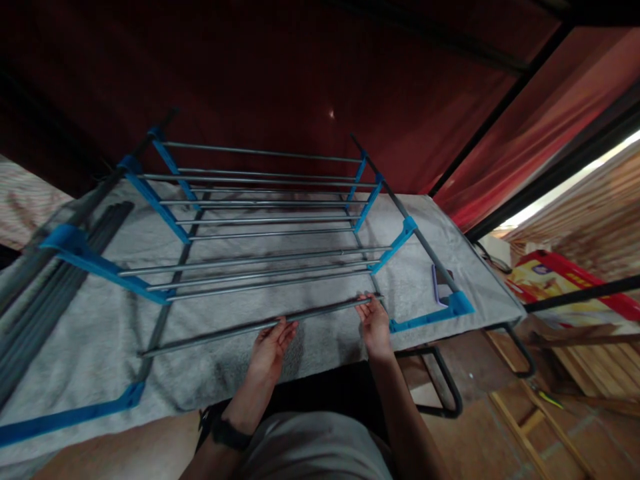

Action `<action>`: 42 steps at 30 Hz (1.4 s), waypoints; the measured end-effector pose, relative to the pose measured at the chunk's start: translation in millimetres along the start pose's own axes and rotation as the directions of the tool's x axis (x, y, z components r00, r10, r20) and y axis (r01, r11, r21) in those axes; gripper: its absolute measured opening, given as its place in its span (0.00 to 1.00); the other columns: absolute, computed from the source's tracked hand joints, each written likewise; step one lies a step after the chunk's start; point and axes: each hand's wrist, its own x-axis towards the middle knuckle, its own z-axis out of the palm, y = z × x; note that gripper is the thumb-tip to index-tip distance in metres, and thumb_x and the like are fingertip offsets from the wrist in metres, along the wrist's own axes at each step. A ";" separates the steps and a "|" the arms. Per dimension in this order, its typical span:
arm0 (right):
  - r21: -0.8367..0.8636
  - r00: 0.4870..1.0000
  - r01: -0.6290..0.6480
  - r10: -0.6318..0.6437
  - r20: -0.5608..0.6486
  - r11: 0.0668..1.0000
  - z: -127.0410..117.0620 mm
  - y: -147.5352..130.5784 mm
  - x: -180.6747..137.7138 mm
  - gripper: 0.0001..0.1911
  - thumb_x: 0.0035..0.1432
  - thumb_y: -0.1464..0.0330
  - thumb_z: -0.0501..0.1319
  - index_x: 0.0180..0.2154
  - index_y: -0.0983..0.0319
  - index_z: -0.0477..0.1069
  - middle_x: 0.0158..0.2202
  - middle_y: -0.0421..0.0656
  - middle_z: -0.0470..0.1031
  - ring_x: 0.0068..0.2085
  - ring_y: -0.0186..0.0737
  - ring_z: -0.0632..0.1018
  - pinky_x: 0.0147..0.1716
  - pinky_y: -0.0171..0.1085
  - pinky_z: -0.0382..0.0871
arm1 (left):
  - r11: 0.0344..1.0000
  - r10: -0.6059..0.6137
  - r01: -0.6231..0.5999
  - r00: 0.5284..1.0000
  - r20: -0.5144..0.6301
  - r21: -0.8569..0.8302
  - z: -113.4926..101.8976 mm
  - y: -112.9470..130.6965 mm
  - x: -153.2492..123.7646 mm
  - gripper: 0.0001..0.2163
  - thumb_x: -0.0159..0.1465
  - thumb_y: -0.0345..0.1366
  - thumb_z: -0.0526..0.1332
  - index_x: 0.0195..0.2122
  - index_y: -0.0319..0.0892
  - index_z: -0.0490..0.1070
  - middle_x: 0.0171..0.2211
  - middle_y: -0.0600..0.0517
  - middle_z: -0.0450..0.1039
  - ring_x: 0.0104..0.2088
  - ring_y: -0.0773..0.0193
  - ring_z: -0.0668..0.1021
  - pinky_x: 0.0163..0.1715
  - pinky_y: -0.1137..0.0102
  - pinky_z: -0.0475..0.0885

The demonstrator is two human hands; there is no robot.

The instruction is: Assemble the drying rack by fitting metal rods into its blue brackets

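A thin grey metal tube [220, 335] runs across the front of a rack frame, just over the cloth. My left hand [273, 340] pinches it near the middle. Closer to its right end, my right hand [373, 320] has its fingers on the same tube. The rack lies on its side, with several grey rods [280, 257] spanning between blue plastic brackets. At the front, a left blue bracket [75, 415] and a right blue bracket [430, 317] have no rod between them; the tube lies between the two.
Several loose dark tubes [65, 283] lie at the left on the grey cloth [310, 343]. A phone [442, 285] rests under the right upright. Red fabric [280, 73] hangs behind. Right of the table are a red and yellow box [570, 287] and a wooden frame [533, 421].
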 end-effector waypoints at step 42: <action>-0.164 0.962 -0.179 0.207 0.176 0.970 28.0 54.6 -64.7 0.13 0.43 0.67 0.73 0.32 0.57 0.74 0.31 0.37 0.78 0.34 0.36 0.79 0.40 0.39 0.76 | 0.971 0.197 -0.210 0.973 -0.121 -0.113 -44.2 40.9 8.1 0.03 0.61 0.29 0.66 0.32 0.39 0.72 0.28 0.51 0.77 0.28 0.66 0.81 0.37 0.70 0.77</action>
